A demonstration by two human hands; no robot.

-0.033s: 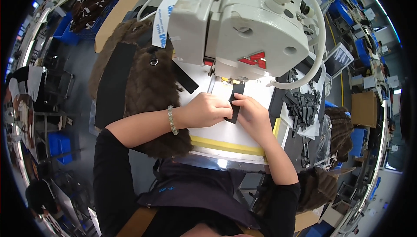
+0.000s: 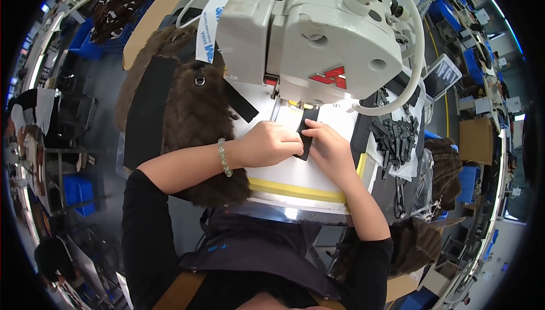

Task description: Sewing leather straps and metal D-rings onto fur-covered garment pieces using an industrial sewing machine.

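A short black strip (image 2: 308, 118) lies on the white sewing machine bed (image 2: 272, 172), its far end at the needle area of the white industrial machine (image 2: 332, 37). My left hand (image 2: 267, 142) curls its fingers onto the strip's near left side. My right hand (image 2: 329, 151) pinches the same strip from the right, thumb and index finger on it. Left of my hands, brown fur pieces (image 2: 193, 105) hold black bands (image 2: 146, 111) and a small metal D-ring (image 2: 199, 80). Another black strap (image 2: 241, 100) sticks out from the fur toward the bed.
A pile of small black pieces (image 2: 397, 139) sits right of the bed, with a tablet-like screen (image 2: 443, 74) behind it. More brown fur (image 2: 414, 250) is at my lower right, near a cardboard box (image 2: 476, 142). Blue bins (image 2: 79, 193) and other workstations line both sides.
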